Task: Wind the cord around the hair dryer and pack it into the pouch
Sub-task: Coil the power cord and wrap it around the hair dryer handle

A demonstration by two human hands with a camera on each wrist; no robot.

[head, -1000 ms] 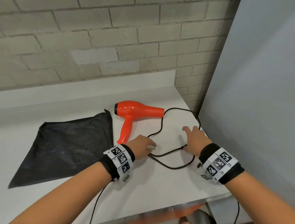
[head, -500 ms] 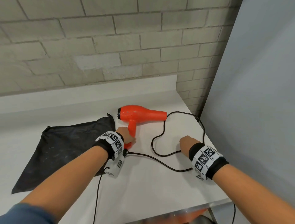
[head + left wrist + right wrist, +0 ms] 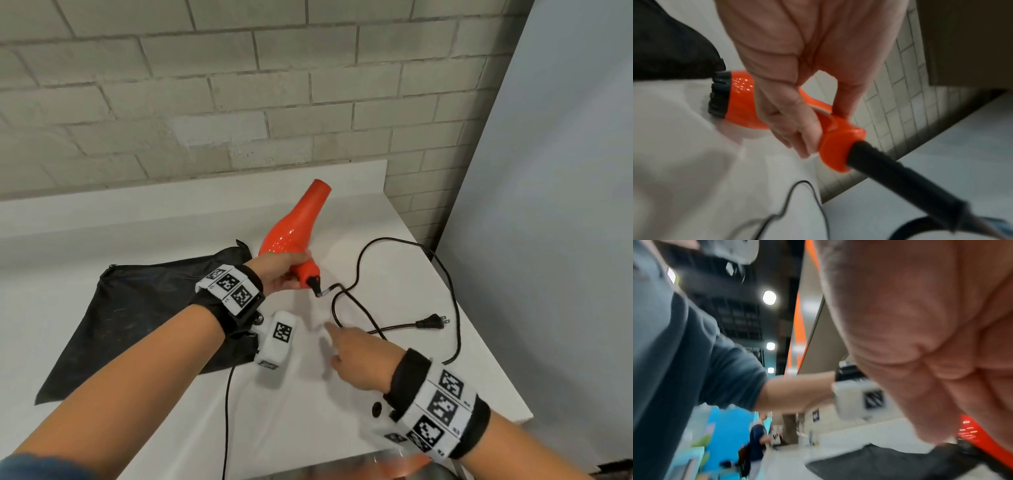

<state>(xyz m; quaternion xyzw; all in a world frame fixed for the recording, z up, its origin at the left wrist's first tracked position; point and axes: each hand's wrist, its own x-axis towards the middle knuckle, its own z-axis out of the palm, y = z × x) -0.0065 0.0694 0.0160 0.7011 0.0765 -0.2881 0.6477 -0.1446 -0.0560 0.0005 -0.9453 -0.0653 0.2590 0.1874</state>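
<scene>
My left hand (image 3: 284, 274) grips the handle of the orange hair dryer (image 3: 294, 226) and holds it off the white table (image 3: 171, 233), nozzle pointing up and away. In the left wrist view the fingers (image 3: 797, 116) curl round the handle of the hair dryer (image 3: 742, 100). Its black cord (image 3: 394, 241) leaves the handle's end and loops over the table to the plug (image 3: 430, 322). My right hand (image 3: 356, 349) hovers low beside the cord with fingers stretched out, blurred, holding nothing I can see. The black pouch (image 3: 137, 308) lies flat on the left.
A brick wall (image 3: 239, 102) backs the table and a grey panel (image 3: 548, 240) closes off the right side. The table's right edge runs just past the cord loop. A thin cable (image 3: 226, 411) hangs from my left wrist over the front edge.
My left hand has lifted the dryer by its handle and swung the nozzle upward. The right hand has opened and moved left, toward the cord near the handle. The plug now lies in view.
</scene>
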